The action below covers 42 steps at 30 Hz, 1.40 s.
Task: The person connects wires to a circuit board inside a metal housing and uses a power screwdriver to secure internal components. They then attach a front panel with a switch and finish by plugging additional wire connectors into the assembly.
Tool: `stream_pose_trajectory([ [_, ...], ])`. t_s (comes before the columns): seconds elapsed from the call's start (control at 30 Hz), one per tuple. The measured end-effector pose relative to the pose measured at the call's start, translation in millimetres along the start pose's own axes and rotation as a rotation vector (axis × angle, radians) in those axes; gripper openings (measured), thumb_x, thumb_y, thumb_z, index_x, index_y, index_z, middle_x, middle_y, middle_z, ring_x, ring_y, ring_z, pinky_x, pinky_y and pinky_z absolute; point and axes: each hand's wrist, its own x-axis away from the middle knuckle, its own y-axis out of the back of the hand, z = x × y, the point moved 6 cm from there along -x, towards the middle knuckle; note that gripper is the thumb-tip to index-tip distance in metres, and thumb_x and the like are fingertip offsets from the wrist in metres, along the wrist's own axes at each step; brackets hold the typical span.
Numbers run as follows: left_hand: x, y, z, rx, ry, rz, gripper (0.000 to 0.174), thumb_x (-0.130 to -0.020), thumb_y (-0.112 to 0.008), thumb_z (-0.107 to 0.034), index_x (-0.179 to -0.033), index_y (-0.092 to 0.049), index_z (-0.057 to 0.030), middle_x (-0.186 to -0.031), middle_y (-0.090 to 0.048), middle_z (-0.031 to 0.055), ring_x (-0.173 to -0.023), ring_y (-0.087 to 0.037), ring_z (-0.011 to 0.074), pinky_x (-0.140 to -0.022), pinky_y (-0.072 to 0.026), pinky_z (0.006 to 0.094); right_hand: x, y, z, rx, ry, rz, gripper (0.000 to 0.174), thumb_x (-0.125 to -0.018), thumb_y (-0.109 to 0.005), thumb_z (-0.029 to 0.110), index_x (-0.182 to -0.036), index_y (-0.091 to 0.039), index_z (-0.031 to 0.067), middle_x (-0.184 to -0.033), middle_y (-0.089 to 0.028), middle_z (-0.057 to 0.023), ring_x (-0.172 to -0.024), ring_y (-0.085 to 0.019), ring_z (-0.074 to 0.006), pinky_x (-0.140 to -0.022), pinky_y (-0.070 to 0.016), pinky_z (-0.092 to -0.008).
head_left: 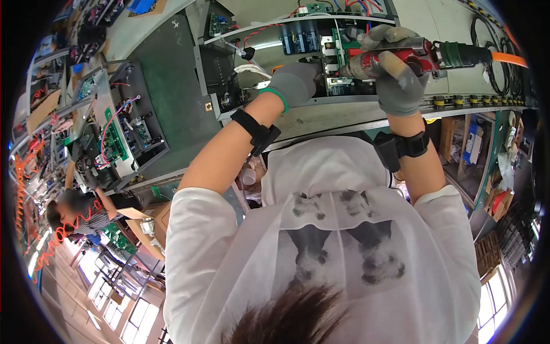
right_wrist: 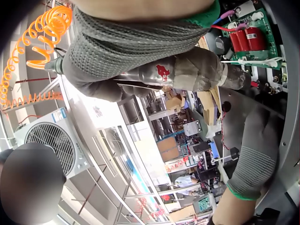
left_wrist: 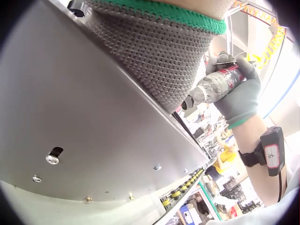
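Note:
My gloved right hand (head_left: 401,83) grips a red and grey air-driven power tool (head_left: 366,64), its nose pointing left over the circuit boards in an open metal chassis (head_left: 321,102). The right wrist view shows the tool's taped nose (right_wrist: 234,77) close to a green board (right_wrist: 262,40) with red cylinders. My gloved left hand (head_left: 295,83) reaches inside the chassis, left of the tool's nose; its fingertips are hidden. In the left wrist view the glove (left_wrist: 154,51) lies over the chassis side wall (left_wrist: 93,117), and the right hand (left_wrist: 241,93) holds the tool beyond.
An orange air hose (head_left: 509,58) runs off right from the tool. Yellow rollers (head_left: 458,100) line the bench edge at right. Another open chassis (head_left: 134,114) stands on the left, where a second person (head_left: 86,212) works. White cables (head_left: 252,70) lie beside my left hand.

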Motion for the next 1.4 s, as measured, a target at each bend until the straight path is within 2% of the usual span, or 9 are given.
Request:
stream_pose_trajectory([
  [0.13, 4.5, 7.5, -4.6, -0.006, 0.083, 0.094, 0.031, -0.079, -0.05, -0.011, -0.107, -0.062, -0.0092, -0.099, -0.066, 0.0154, -0.092, -0.063, 0.0335, -0.078, -0.05, 0.0425, 3.4, -8.0, -3.6, 0.04, 0.017, 0.035, 0.029, -0.074, -0.06, -0.009, -0.101, -0.054, 0.0005, -0.095, -0.063, -0.0157, -0.088, -0.063, -0.025, -0.077, -0.0513, -0.0348],
  [0.37, 3.2, 4.2, -2.7, 0.018, 0.055, 0.023, 0.025, -0.082, -0.049, -0.013, -0.1, -0.063, -0.0045, -0.093, -0.066, 0.0179, -0.089, -0.063, 0.0355, -0.077, -0.0487, 0.0429, 8.5, -13.3, -12.2, 0.043, 0.029, 0.037, 0.031, -0.074, -0.061, -0.014, -0.101, -0.054, -0.0017, -0.096, -0.062, -0.0169, -0.088, -0.063, -0.0225, -0.065, -0.055, -0.0315],
  [0.57, 2.3, 3.9, -2.2, -0.019, 0.04, 0.056, 0.027, -0.079, -0.051, -0.012, -0.1, -0.065, -0.0045, -0.1, -0.066, 0.0168, -0.094, -0.063, 0.0341, -0.079, -0.0501, 0.0425, 17.9, -24.1, -11.7, 0.289, 0.077, 0.184, 0.033, -0.073, -0.062, -0.015, -0.102, -0.054, -0.0005, -0.102, -0.061, -0.0132, -0.088, -0.062, -0.0189, -0.074, -0.0532, -0.0291],
  [0.67, -2.5, 4.3, -4.3, -0.186, -0.018, 0.063, 0.027, -0.079, -0.053, -0.013, -0.1, -0.065, -0.0032, -0.101, -0.066, 0.0151, -0.093, -0.064, 0.0339, -0.076, -0.0505, 0.0432, 18.2, -33.7, -15.7, 0.322, 0.051, 0.233, 0.034, -0.072, -0.065, -0.014, -0.102, -0.054, -0.0004, -0.104, -0.061, -0.011, -0.09, -0.061, -0.0172, -0.08, -0.0507, -0.028],
  [0.73, 0.0, 9.1, -20.4, -0.526, -0.27, 0.035, 0.026, -0.079, -0.056, -0.014, -0.101, -0.066, -0.0036, -0.102, -0.066, 0.0144, -0.091, -0.064, 0.0333, -0.075, -0.0491, 0.0442, 14.5, -41.2, -15.3, 0.341, 0.022, 0.259, 0.035, -0.072, -0.065, -0.014, -0.102, -0.055, -0.0001, -0.105, -0.061, -0.0114, -0.091, -0.061, -0.0167, -0.081, -0.0508, -0.0286],
  [0.87, -20.4, -9.5, -4.4, -0.251, -0.158, 0.026, 0.023, -0.08, -0.055, -0.014, -0.099, -0.068, -0.0083, -0.101, -0.067, 0.0117, -0.092, -0.064, 0.0301, -0.08, -0.0414, 0.0488, 25.7, -28.9, -25.2, 0.428, -0.03, 0.188, 0.034, -0.072, -0.063, -0.015, -0.102, -0.054, -0.0017, -0.1, -0.063, -0.0129, -0.092, -0.061, -0.0187, -0.082, -0.0511, -0.0295],
  [0.93, -19.2, -8.4, -3.1, -0.246, -0.12, -0.011, 0.022, -0.081, -0.055, -0.014, -0.101, -0.065, -0.0102, -0.102, -0.067, 0.008, -0.095, -0.064, 0.0286, -0.079, -0.0435, 0.0447, 19.8, -41.4, -26.5, 0.338, -0.055, 0.205, 0.035, -0.072, -0.061, -0.016, -0.103, -0.053, -0.0018, -0.094, -0.063, -0.0137, -0.091, -0.061, -0.0212, -0.082, -0.0516, -0.033],
  [1.03, -20.3, -11.2, -4.1, -0.327, -0.142, 0.02, 0.023, -0.084, -0.051, -0.013, -0.099, -0.068, -0.011, -0.101, -0.067, 0.007, -0.093, -0.064, 0.0292, -0.083, -0.0401, 0.0509, 17.1, -46.8, -25.7, 0.224, 0.031, 0.217, 0.035, -0.072, -0.057, -0.019, -0.1, -0.05, -0.0005, -0.089, -0.062, -0.0144, -0.087, -0.062, -0.0253, -0.082, -0.0517, -0.0397],
  [1.4, -16.8, -8.1, -1.1, -0.239, -0.137, -0.029, 0.021, -0.084, -0.053, -0.012, -0.098, -0.068, -0.009, -0.098, -0.068, 0.008, -0.086, -0.065, 0.0277, -0.073, -0.0451, 0.0462, 20.3, -55.7, -35.4, 0.25, -0.019, 0.262, 0.036, -0.073, -0.055, -0.016, -0.103, -0.048, 0.0016, -0.089, -0.061, -0.0156, -0.086, -0.062, -0.0254, -0.07, -0.0555, -0.0362],
])
